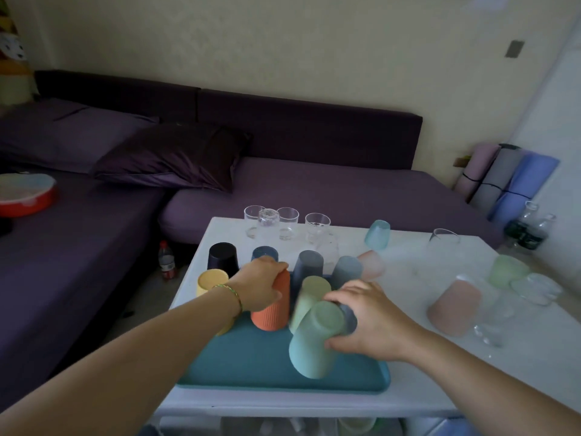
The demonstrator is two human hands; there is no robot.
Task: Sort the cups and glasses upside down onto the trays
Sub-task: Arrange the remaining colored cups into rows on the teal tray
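The left grip (259,286) clamps the top of an upside-down orange cup (273,311). Just right of it, the right grip (371,322) clasps a tilted green cup (312,341) above the teal tray (245,357).

We can read no words, numbers or brands here. The small bottle (166,261) standing low beside the left edge of the worktop (408,269) wears a red label, but its print is blurred past reading. The two bottles (528,229) past the far right corner carry dark green labels, likewise too small to read.
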